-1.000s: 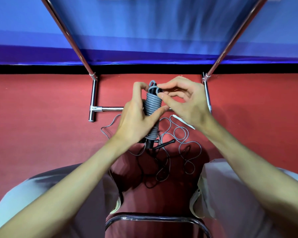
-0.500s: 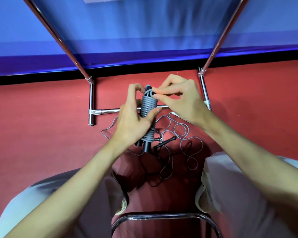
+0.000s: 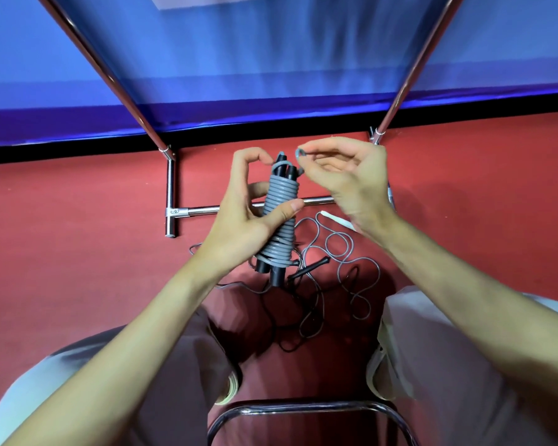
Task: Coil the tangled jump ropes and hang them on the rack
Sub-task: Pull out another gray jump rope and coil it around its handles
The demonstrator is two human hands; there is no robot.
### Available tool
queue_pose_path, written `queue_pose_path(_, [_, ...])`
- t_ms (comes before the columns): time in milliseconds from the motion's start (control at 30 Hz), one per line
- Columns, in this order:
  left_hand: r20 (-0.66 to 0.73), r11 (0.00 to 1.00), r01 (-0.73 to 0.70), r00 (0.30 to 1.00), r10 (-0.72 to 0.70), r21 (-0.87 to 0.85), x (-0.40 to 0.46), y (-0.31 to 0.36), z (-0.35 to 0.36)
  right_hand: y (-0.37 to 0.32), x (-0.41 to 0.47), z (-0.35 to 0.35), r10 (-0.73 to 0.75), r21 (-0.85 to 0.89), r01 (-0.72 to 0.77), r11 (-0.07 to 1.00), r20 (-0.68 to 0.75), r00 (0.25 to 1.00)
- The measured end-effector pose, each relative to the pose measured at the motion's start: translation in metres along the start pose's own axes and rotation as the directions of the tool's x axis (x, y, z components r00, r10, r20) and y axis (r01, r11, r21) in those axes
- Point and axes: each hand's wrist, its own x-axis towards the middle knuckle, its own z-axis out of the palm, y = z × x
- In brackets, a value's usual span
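Observation:
My left hand (image 3: 242, 217) grips a grey jump rope bundle (image 3: 281, 217), its cord wound tightly round two black handles held upright. The thumb presses across the middle of the windings. Just above and to the right of the bundle's top, my right hand (image 3: 345, 181) pinches the short free end of the grey cord (image 3: 300, 152). On the red floor below lie more tangled ropes (image 3: 332, 268), grey and black, with a loose black handle (image 3: 310, 270). The chrome rack (image 3: 200, 211) stands in front of me, its low crossbar behind the bundle.
The rack's two slanted poles (image 3: 110, 78) rise left and right against a blue wall. A chrome chair rim (image 3: 303, 408) sits between my knees at the bottom. A white strip (image 3: 335, 220) lies on the floor under my right wrist.
My right hand has lifted off the top of the bundle and drawn the cord's end up and to the right. The left hand keeps the same grip.

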Motion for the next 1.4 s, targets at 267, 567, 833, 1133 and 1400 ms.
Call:
queue_pose_path(267, [0.163,0.968,0.093,0.985,-0.056,-0.233,-0.007,0.0,-0.014,-0.011,0.0,-0.007,-0.039,-0.034,0.044,0.998,0.136,0.99])
queue_pose_path(567, [0.152,0.895,0.214,0.974,-0.167,-0.391,-0.002,0.0,-0.006,-0.012,-0.004,-0.002,-0.112,-0.09,0.127,0.988,0.161,0.981])
queue_pose_path(833, [-0.022,0.979,0.12,0.992,-0.126,-0.167,0.003,0.001,0.003,-0.01,-0.007,0.001,-0.227,-0.261,0.258,0.93,0.143,0.963])
queue_pose_path(1133, [-0.004,0.996,0.079,0.997,-0.079,-0.033,0.01,-0.001,0.006,-0.018,-0.002,-0.004,0.004,-0.226,0.03,0.974,0.147,0.989])
queue_pose_path(1400, [0.155,0.966,0.2,0.972,-0.175,-0.161,0.008,-0.003,0.002,-0.022,0.001,-0.014,0.085,-0.234,-0.002,0.972,0.347,0.934])
